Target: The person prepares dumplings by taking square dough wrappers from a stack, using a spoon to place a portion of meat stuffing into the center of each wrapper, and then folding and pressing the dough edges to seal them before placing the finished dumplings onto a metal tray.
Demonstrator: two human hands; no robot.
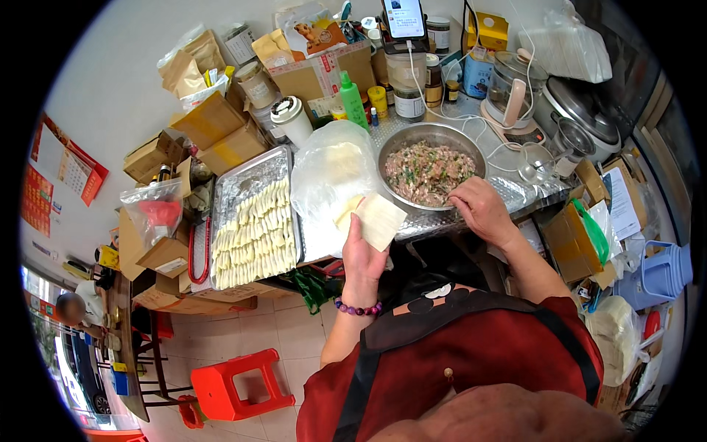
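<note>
My left hand [365, 251] holds a square dough wrapper [381, 222] flat across the fingers, with the thumb on its edge. Another piece of dough shows just behind it, over a clear plastic bag [331, 166] with pale wrappers in it. My right hand [481, 209] is at the near right rim of a steel bowl [432, 166] of minced meat with green bits [428, 168]; its fingers are pinched together, and whether they grip a tool is hidden. Left of the bag, a metal tray [251, 171] bears rows of folded dumplings [257, 237].
A white lidded cup [293, 119], a green spray bottle [353, 99] and a phone [405, 19] on jars stand behind. A glass kettle [511, 91] with a trailing cable is at the right. Cardboard boxes flank the table; a red stool [221, 387] stands at lower left. A person [88, 309] is far left.
</note>
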